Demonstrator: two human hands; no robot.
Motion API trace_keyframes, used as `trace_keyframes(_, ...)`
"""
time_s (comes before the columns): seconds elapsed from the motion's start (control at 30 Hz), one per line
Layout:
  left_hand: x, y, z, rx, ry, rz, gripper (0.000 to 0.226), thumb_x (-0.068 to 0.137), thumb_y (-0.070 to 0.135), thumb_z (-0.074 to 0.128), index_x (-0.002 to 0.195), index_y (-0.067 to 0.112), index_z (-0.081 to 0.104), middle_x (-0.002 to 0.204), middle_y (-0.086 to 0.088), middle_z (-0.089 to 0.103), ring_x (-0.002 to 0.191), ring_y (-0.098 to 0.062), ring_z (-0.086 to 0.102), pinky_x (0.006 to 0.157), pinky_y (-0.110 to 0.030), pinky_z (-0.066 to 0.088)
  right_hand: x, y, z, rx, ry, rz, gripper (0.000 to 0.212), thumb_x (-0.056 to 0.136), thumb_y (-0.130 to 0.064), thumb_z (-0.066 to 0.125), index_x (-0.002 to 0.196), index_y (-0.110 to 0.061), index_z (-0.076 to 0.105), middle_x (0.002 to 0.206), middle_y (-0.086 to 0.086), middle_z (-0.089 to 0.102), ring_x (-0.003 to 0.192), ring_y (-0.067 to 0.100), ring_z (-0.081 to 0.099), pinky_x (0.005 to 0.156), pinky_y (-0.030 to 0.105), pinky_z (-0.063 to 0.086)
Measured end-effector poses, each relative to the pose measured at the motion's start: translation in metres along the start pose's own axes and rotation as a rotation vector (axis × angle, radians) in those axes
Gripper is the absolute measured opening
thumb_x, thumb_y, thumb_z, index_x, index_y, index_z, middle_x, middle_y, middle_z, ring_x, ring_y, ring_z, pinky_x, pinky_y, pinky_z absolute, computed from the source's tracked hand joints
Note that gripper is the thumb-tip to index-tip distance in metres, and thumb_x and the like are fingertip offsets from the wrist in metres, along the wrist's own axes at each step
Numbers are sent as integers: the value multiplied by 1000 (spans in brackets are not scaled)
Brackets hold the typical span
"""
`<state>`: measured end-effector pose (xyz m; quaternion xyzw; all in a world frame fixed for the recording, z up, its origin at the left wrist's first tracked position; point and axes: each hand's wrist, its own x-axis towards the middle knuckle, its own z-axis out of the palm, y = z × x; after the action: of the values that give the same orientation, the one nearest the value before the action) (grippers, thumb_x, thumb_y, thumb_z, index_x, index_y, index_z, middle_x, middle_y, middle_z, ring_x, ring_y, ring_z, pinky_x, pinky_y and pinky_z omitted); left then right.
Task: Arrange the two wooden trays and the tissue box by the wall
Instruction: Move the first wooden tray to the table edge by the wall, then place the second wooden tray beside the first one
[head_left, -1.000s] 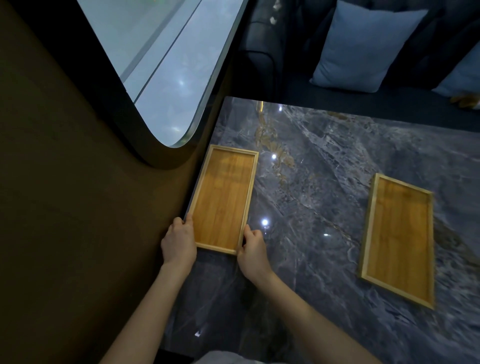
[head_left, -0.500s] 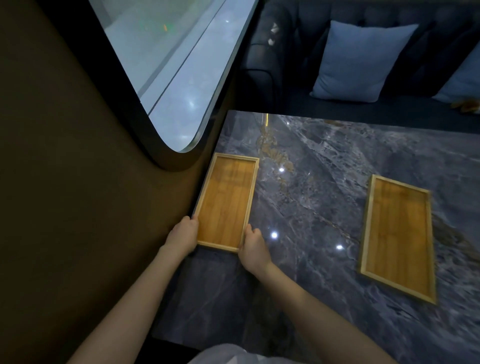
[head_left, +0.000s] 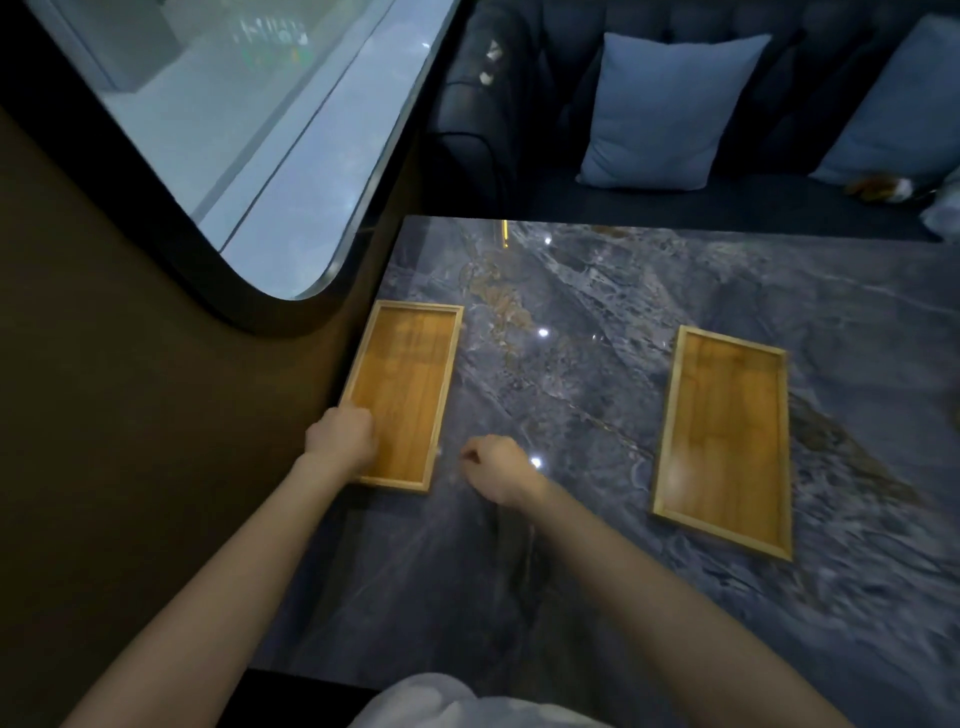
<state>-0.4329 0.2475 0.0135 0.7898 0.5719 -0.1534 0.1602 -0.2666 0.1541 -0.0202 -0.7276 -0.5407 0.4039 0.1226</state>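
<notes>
Two shallow wooden trays lie on the dark marble table. The left tray lies lengthwise against the brown wall. My left hand covers its near-left corner, fingers curled on the rim. My right hand hovers just right of that tray's near-right corner, fingers loosely curled, holding nothing and apart from the tray. The right tray sits alone toward the table's right side, slightly turned. No tissue box is in view.
A rounded window is set in the wall above the left tray. A dark sofa with a pale blue cushion stands beyond the table's far edge. Another cushion and small items lie at the far right.
My right hand has let go of the left tray's near-right corner and moved a little to the right. My left hand has shifted forward over the near-left corner.
</notes>
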Motion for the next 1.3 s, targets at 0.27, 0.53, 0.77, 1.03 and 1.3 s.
trace_keyframes(0.27,20,119,-8,-18,121,222,30,88,26,45,92,3,65,101,-22,67,94,-38,62,78,-39,51,-60,62,-75,-41,220,67,22,87,-20,47,88,-8,64,100,17,69,96,34,62,78,40,48)
trace_keyframes(0.53,10,228,25,-179,162,538,27,90,22,45,91,2,64,102,-25,63,96,-41,59,81,-47,48,-123,158,-108,21,597,287,19,90,-18,46,97,-11,62,104,15,65,97,33,59,79,43,50)
trace_keyframes(0.77,-25,281,83,-222,163,616,43,83,16,60,118,-8,52,125,-26,54,117,-39,51,99,-44,43,-141,219,-95,109,710,574,44,88,-10,49,130,-4,42,125,16,49,120,31,43,102,41,39)
trace_keyframes(1.03,-38,287,116,-229,109,427,48,90,21,51,129,-6,42,140,-23,43,132,-35,36,112,-43,28,-142,234,-87,125,600,570,39,90,-12,49,127,-3,48,130,16,45,126,29,35,106,37,34)
trace_keyframes(1.3,-37,288,98,-478,1,349,31,91,8,45,119,-3,54,129,-17,52,118,-31,44,100,-32,33,-145,232,-103,417,542,532,42,89,-11,54,130,-7,50,127,16,56,120,29,49,106,39,38)
